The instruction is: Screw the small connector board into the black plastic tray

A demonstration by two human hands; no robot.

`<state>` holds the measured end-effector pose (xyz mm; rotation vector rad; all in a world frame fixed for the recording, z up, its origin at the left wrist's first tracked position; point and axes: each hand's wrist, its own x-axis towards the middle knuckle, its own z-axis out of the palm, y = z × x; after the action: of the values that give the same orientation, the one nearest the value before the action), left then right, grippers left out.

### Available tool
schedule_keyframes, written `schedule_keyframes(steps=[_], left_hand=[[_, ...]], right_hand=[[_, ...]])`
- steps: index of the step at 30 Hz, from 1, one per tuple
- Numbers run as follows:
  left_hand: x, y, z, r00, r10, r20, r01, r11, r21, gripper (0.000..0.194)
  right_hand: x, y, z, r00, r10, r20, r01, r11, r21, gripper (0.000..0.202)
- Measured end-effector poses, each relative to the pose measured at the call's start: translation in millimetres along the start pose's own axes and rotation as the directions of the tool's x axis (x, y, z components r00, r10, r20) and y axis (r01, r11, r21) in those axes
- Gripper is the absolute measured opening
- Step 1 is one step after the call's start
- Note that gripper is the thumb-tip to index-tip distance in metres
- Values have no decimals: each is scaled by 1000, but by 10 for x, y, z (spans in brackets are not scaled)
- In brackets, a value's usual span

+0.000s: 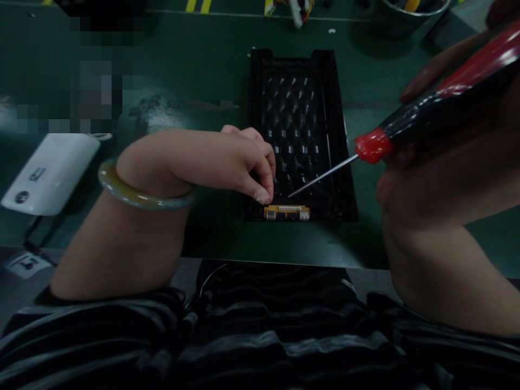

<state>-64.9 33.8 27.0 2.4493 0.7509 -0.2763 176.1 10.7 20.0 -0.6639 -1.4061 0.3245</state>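
Note:
A black plastic housing with a raised diamond pattern lies on the green table. Along its near edge sits a small orange circuit board with metal connectors. My left hand is over the housing's left side, thumb and forefinger pinched just above the board's left end; whatever is between the fingertips is too small to make out. In my right hand is a red and black screwdriver, its thin shaft pointing down-left, the tip a little above the board.
On the left of the green table lies a white device with a cable and a tag. A metal bowl stands at the back right, with a grey box beside it. Wires lie at the back.

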Motion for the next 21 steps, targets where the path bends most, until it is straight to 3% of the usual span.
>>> schedule_keyframes(steps=[3,5,13,17,21], left_hand=[[11,-4,38,1000,0,-9,0,1000,15,32],[12,29,46,999,-33,-2,33,999,27,36],[38,147,29,997,-69,22,68,997,44,43],[59,120,56,997,-74,24,72,996,52,37],[77,111,98,996,-91,-19,92,993,74,34]], right_hand=[[-62,-119,69,999,23,-36,-23,1000,-12,60],[-134,-223,155,995,93,-40,-95,995,-27,61],[-266,-376,264,981,183,58,-179,981,-67,40],[-258,-354,248,987,117,107,-111,992,-59,22],[-262,-347,263,987,113,114,-104,991,-86,24]])
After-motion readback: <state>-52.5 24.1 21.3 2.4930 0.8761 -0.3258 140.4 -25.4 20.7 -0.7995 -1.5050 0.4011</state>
